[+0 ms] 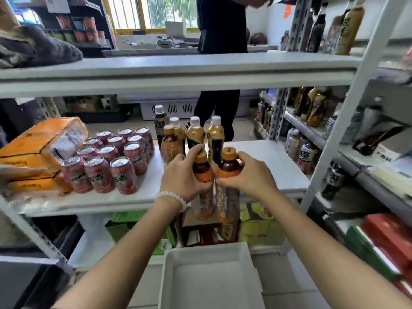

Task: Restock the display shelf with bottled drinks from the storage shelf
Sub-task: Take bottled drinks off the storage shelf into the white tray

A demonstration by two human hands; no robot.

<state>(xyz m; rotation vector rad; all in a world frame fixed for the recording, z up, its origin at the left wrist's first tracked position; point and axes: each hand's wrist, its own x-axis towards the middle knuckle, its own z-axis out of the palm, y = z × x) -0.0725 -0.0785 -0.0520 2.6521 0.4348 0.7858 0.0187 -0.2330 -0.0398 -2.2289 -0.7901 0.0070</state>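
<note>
While our left hand and right hand each grip an orange-capped plastic tea bottle pressed against its twin, either could slip and topple the standing bottles at twelve o'clock.

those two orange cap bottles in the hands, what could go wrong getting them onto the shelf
1. The left hand and right hand each grip one orange-capped bottle, pressed side by side at the shelf edge; either could catch the edge or slip.
2. Standing bottles are packed right behind, so pushing in may topple them.
3. The pink cans sit close on the left, so a sideways nudge could knock them.
</note>
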